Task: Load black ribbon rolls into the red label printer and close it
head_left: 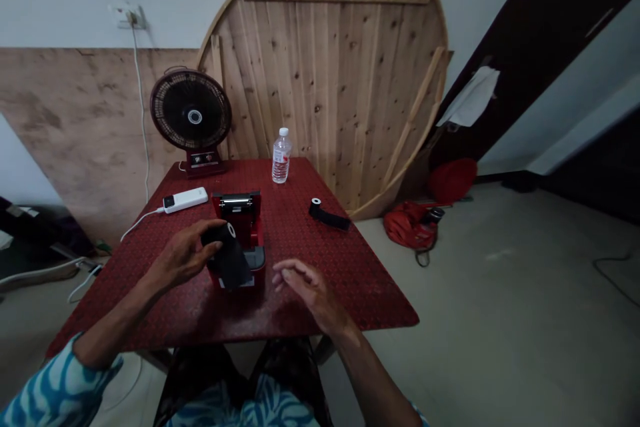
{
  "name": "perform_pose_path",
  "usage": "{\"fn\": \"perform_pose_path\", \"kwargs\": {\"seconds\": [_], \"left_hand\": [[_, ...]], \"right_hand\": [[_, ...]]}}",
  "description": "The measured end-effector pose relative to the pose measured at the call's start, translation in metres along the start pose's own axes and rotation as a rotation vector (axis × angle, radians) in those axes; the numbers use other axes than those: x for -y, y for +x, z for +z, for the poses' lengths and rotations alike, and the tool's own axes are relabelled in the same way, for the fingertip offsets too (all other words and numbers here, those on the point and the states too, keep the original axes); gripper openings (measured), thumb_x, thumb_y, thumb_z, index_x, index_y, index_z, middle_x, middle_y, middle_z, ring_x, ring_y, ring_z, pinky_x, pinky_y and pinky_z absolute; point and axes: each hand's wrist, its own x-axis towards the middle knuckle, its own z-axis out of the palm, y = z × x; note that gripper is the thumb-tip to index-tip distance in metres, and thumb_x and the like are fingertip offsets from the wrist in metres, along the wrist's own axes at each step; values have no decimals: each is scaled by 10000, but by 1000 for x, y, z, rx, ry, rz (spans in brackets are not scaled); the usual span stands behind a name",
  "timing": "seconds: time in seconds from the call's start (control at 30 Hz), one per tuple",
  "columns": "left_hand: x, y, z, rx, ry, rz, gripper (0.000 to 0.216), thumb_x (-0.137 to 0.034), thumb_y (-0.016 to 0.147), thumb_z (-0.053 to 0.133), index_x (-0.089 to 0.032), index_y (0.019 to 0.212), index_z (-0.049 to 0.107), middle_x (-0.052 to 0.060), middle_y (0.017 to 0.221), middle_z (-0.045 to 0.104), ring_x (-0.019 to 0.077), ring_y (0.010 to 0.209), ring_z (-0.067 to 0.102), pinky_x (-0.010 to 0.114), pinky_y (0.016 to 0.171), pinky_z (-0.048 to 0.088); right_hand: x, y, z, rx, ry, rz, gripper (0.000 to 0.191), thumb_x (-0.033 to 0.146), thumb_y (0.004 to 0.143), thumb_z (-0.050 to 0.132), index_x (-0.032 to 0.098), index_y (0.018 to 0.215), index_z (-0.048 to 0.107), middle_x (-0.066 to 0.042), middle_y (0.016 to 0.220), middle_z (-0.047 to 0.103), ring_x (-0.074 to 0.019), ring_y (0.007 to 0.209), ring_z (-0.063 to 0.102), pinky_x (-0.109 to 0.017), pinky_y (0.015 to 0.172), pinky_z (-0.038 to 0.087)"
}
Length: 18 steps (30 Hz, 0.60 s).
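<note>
My left hand (186, 253) is closed round a black roll (227, 255) with a white core, held just over a small red printer (245, 230) whose lid stands up. The roll's loose black end hangs down in front of the printer. My right hand (306, 287) hovers over the red table (350, 267) to the right of the printer, fingers loosely curled and apart, holding nothing. A second black roll (326, 214), partly unrolled, lies on the table farther right.
A clear water bottle (282, 156) and a black desk fan (192, 117) stand at the table's far end. A white power bank (185, 200) with a cable lies left of the printer. A round wooden tabletop (340, 67) leans on the wall. Red bags (415, 223) lie on the floor.
</note>
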Motion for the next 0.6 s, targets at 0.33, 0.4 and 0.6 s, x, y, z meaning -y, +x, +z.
{"fn": "perform_pose_path", "kwargs": {"seconds": [0.33, 0.4, 0.6], "left_hand": [[-9, 52, 24, 310, 294, 28, 407, -151, 752, 520, -226, 1145, 594, 58, 1080, 689, 234, 966, 639, 328, 839, 459], [-8, 60, 26, 369, 382, 5, 400, -130, 731, 525, -223, 1115, 595, 60, 1045, 693, 236, 955, 641, 318, 805, 463], [4, 80, 44, 505, 472, -6, 307, -78, 718, 533, -198, 975, 651, 88, 989, 706, 257, 934, 650, 317, 762, 462]], "right_hand": [[-54, -7, -29, -149, 17, 79, 363, 507, 780, 623, 173, 921, 649, -46, 798, 667, -151, 685, 634, -300, 673, 525], [-56, -7, -29, -143, 17, 67, 346, 493, 793, 615, 174, 922, 648, -43, 799, 665, -149, 688, 632, -298, 676, 522], [-59, -9, -29, -164, 3, 52, 362, 511, 788, 607, 175, 917, 649, -50, 805, 672, -161, 693, 636, -308, 669, 525]]}}
